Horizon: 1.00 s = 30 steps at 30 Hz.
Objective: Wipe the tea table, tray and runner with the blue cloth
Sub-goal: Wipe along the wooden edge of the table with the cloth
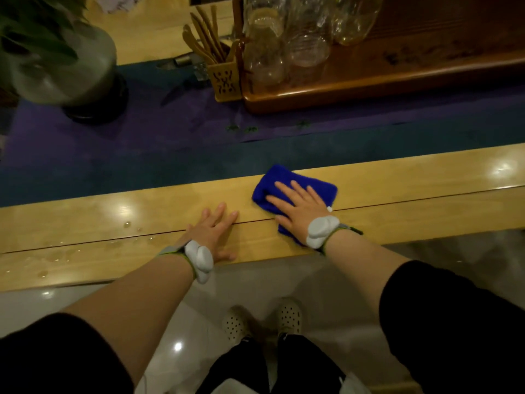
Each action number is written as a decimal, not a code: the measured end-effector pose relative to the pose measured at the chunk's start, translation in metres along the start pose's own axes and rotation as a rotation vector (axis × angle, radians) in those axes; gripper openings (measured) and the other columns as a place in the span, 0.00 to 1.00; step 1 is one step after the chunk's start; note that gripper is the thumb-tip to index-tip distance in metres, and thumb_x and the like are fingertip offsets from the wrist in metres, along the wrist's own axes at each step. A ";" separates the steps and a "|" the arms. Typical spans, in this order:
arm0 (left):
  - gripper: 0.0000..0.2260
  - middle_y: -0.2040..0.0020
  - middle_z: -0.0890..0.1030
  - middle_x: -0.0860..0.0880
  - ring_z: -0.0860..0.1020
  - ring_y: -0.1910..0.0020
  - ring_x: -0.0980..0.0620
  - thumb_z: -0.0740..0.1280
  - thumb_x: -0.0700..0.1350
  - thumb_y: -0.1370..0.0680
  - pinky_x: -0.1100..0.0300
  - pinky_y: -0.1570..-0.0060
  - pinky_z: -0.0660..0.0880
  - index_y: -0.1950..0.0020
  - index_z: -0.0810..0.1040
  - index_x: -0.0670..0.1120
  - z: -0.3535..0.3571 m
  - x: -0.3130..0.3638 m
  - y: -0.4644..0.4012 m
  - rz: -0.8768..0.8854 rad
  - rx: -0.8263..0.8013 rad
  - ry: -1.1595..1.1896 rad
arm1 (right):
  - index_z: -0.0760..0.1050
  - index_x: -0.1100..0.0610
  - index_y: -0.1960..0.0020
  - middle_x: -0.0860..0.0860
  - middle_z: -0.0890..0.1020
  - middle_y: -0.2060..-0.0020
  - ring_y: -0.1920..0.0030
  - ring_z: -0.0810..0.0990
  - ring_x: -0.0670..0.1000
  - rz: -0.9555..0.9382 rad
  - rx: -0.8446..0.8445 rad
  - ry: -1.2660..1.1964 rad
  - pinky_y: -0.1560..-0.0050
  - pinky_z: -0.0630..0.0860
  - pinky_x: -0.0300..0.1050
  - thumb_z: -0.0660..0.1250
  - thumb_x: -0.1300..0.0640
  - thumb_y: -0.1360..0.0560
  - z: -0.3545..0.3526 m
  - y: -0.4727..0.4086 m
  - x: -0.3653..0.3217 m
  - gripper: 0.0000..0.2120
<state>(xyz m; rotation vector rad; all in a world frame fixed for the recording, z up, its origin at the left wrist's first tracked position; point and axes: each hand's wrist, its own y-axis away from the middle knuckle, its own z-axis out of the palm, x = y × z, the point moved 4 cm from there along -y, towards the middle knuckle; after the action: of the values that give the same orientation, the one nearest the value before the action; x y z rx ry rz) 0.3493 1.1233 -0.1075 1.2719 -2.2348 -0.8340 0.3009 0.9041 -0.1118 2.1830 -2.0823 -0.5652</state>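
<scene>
The folded blue cloth (309, 183) lies on the near strip of the light wooden tea table (142, 206). My right hand (297, 206) presses flat on the cloth with straight, spread fingers. To its left, my left hand (211, 234) rests flat on the bare wood by the table's front edge, fingers straight. Beyond them runs the dark blue and purple runner (127, 146), with small green specks near its middle. The brown wooden tray (355, 89) stands on the runner at the back right.
Several clear glass cups and jars (287, 41) stand on the tray's left end. A yellow holder with wooden tea tools (223, 78) sits beside it. A potted plant in a grey vase (71, 69) stands at the back left. Water drops (127, 224) lie on the wood at left.
</scene>
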 end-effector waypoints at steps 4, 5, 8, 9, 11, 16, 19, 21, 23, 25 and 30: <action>0.44 0.24 0.35 0.55 0.41 0.24 0.44 0.69 0.59 0.29 0.39 0.31 0.57 0.25 0.40 0.60 -0.002 0.002 0.003 -0.003 -0.005 -0.004 | 0.50 0.39 0.25 0.43 0.48 0.23 0.24 0.46 0.51 0.191 0.082 -0.051 0.27 0.43 0.50 0.50 0.41 0.20 -0.004 0.019 0.050 0.24; 0.44 0.24 0.35 0.54 0.41 0.24 0.44 0.69 0.60 0.29 0.39 0.30 0.57 0.25 0.39 0.60 -0.002 0.003 0.003 -0.003 -0.005 -0.009 | 0.51 0.39 0.25 0.43 0.48 0.23 0.24 0.47 0.51 0.237 0.096 -0.056 0.27 0.43 0.50 0.50 0.41 0.20 -0.003 0.022 0.055 0.24; 0.44 0.24 0.35 0.54 0.41 0.24 0.43 0.68 0.60 0.28 0.38 0.30 0.56 0.25 0.39 0.60 -0.002 0.004 0.003 0.004 -0.009 -0.023 | 0.50 0.41 0.24 0.45 0.49 0.23 0.24 0.47 0.53 0.390 0.147 -0.070 0.26 0.43 0.53 0.50 0.42 0.20 0.000 0.027 0.045 0.25; 0.44 0.24 0.35 0.54 0.40 0.24 0.43 0.68 0.60 0.28 0.38 0.30 0.56 0.25 0.39 0.60 -0.001 0.004 0.002 0.006 -0.010 -0.020 | 0.50 0.41 0.24 0.45 0.49 0.23 0.24 0.47 0.53 0.429 0.161 -0.074 0.26 0.43 0.53 0.49 0.42 0.20 0.003 0.029 0.034 0.25; 0.44 0.24 0.35 0.54 0.40 0.25 0.42 0.69 0.60 0.28 0.38 0.30 0.55 0.25 0.39 0.61 0.000 0.003 0.000 0.007 -0.016 -0.004 | 0.51 0.42 0.24 0.46 0.49 0.23 0.24 0.48 0.54 0.403 0.165 -0.056 0.27 0.42 0.54 0.49 0.42 0.20 0.011 0.035 0.004 0.25; 0.44 0.24 0.35 0.52 0.40 0.25 0.41 0.68 0.60 0.28 0.39 0.30 0.56 0.25 0.38 0.60 0.000 0.000 -0.002 0.041 -0.031 -0.037 | 0.55 0.41 0.25 0.45 0.53 0.24 0.24 0.50 0.53 0.210 0.140 -0.048 0.27 0.39 0.51 0.51 0.42 0.20 0.036 0.064 -0.058 0.24; 0.43 0.24 0.36 0.52 0.41 0.25 0.41 0.67 0.59 0.27 0.40 0.29 0.56 0.25 0.38 0.59 -0.001 -0.001 -0.003 0.056 -0.029 -0.053 | 0.53 0.39 0.25 0.44 0.51 0.24 0.24 0.47 0.51 0.208 0.131 -0.065 0.28 0.35 0.47 0.50 0.41 0.20 0.040 0.074 -0.037 0.24; 0.43 0.24 0.36 0.52 0.41 0.25 0.41 0.67 0.59 0.27 0.41 0.29 0.55 0.25 0.38 0.59 -0.001 0.000 -0.003 0.065 -0.011 -0.070 | 0.54 0.40 0.25 0.44 0.51 0.24 0.24 0.47 0.52 0.377 0.190 -0.099 0.27 0.38 0.49 0.51 0.41 0.20 0.037 0.085 -0.009 0.24; 0.42 0.24 0.36 0.52 0.41 0.25 0.41 0.66 0.59 0.26 0.41 0.29 0.55 0.25 0.38 0.60 -0.002 0.001 -0.003 0.079 -0.003 -0.074 | 0.54 0.41 0.25 0.46 0.51 0.23 0.24 0.47 0.54 0.553 0.227 -0.150 0.27 0.40 0.51 0.50 0.41 0.20 0.035 0.094 0.011 0.24; 0.42 0.24 0.36 0.52 0.41 0.25 0.40 0.66 0.60 0.26 0.40 0.29 0.55 0.25 0.39 0.59 -0.002 0.000 -0.002 0.084 -0.007 -0.074 | 0.54 0.42 0.25 0.48 0.51 0.23 0.24 0.47 0.57 0.673 0.254 -0.180 0.27 0.41 0.54 0.50 0.42 0.20 0.037 0.094 0.010 0.24; 0.42 0.23 0.37 0.50 0.42 0.25 0.39 0.66 0.60 0.27 0.40 0.29 0.55 0.24 0.39 0.59 -0.004 0.002 -0.003 0.087 -0.011 -0.114 | 0.56 0.49 0.24 0.53 0.49 0.23 0.25 0.39 0.58 0.759 0.432 -0.341 0.26 0.40 0.52 0.50 0.47 0.18 0.049 0.084 -0.063 0.23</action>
<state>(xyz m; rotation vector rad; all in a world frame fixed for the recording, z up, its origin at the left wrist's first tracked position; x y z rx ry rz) 0.3526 1.1191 -0.1062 1.1398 -2.3523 -0.9057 0.2050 0.9686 -0.1183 1.2745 -3.1891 -0.4442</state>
